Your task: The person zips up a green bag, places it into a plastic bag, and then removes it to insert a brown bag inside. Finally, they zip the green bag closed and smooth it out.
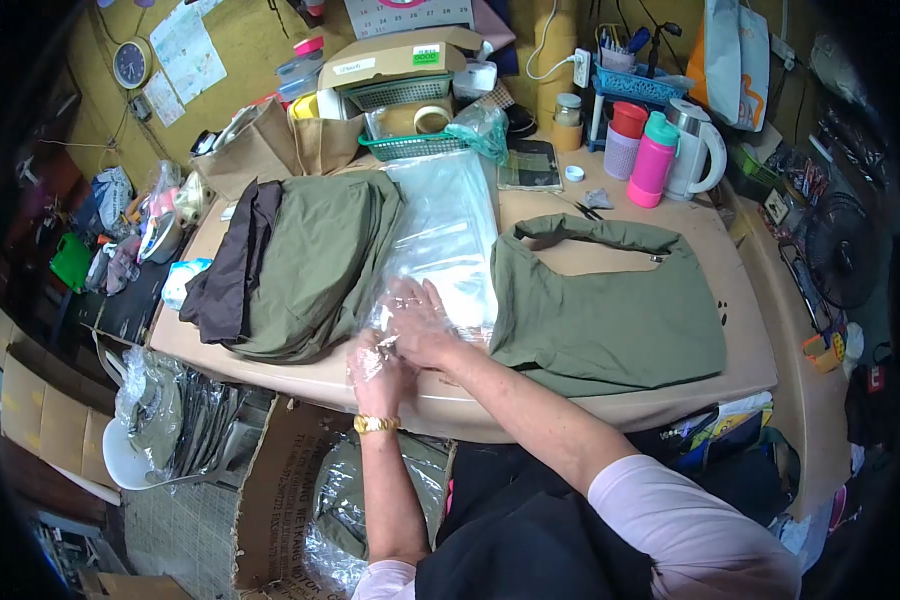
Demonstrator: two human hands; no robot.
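A stack of clear plastic bags (448, 215) lies in the middle of the table. My right hand (417, 320) rests at the near end of the stack, fingers stretched out flat, with clear film over or around them. Close beside it, my left hand (376, 368), with a gold watch at the wrist, is closed on the crinkled edge of a plastic bag. A folded olive-green bag (620, 310) with a strap loop lies flat to the right. On the left is a pile of olive-green fabric pieces (320, 260) with a dark brown piece (232, 275) along its side.
Behind the stack stand a green basket (415, 146) and a cardboard box lid. A pink bottle (653, 160), a kettle (692, 150) and small scissors (588, 211) are at the back right. Below the table edge, an open carton (280, 500) holds plastic-wrapped green items.
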